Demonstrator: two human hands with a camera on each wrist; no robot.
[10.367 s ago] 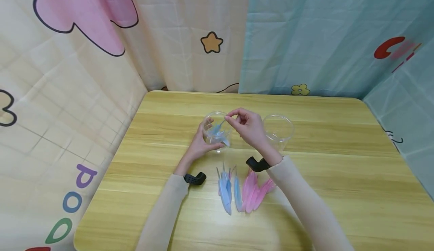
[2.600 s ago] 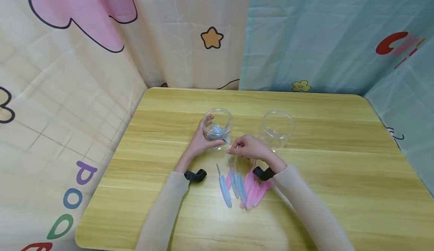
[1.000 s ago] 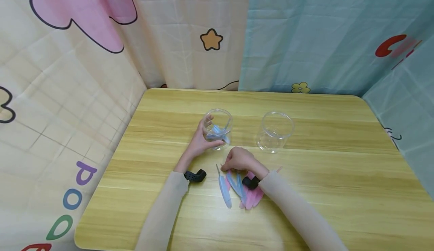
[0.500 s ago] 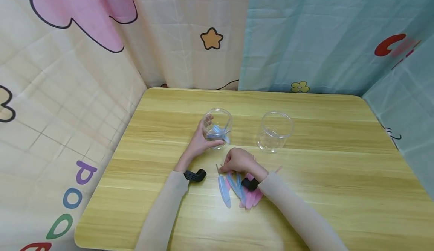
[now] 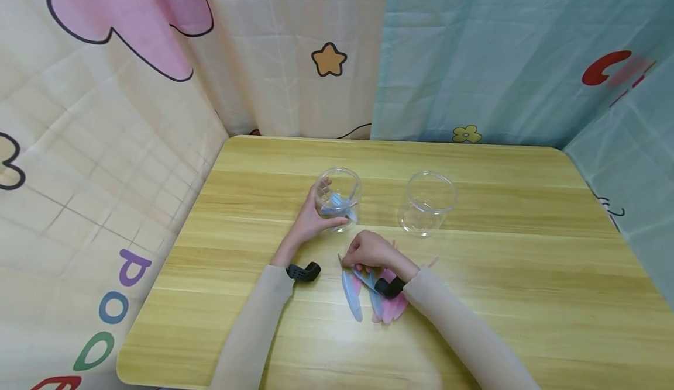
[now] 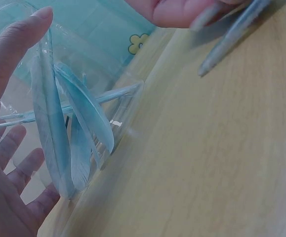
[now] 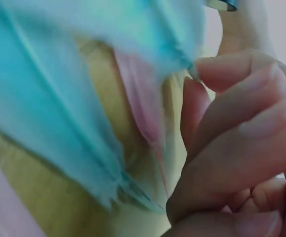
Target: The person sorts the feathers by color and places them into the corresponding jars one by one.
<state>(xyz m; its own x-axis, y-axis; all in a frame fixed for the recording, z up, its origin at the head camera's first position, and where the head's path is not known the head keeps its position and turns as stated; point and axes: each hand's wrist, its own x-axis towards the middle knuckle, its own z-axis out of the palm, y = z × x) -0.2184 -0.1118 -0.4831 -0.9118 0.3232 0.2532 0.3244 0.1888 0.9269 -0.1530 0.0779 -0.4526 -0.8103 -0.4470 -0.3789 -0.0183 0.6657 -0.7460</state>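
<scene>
My left hand (image 5: pixel 322 211) grips a clear plastic jar (image 5: pixel 339 194) standing on the wooden table (image 5: pixel 526 273); several blue feathers (image 6: pixel 68 128) lie inside it. The left wrist view shows my left fingers (image 6: pixel 12 74) curled round the jar wall. My right hand (image 5: pixel 351 256) is down on a loose pile of blue feathers (image 5: pixel 351 293) and pink feathers (image 5: pixel 392 308) just in front of the jar. Its fingertips (image 7: pixel 241 128) pinch the quill end of one blue feather (image 7: pixel 59 98). A pink feather (image 7: pixel 143 94) lies under it.
A second clear jar (image 5: pixel 426 203), empty, stands to the right of the first. Patterned curtains (image 5: pixel 295 57) hang close round the table's back and sides. Black wrist-camera mounts sit on both sleeves.
My right hand came down from the jar onto the feather pile. In the last second it stayed there, and one blue feather has swung slightly under its fingers. The left hand and jar have not moved.
</scene>
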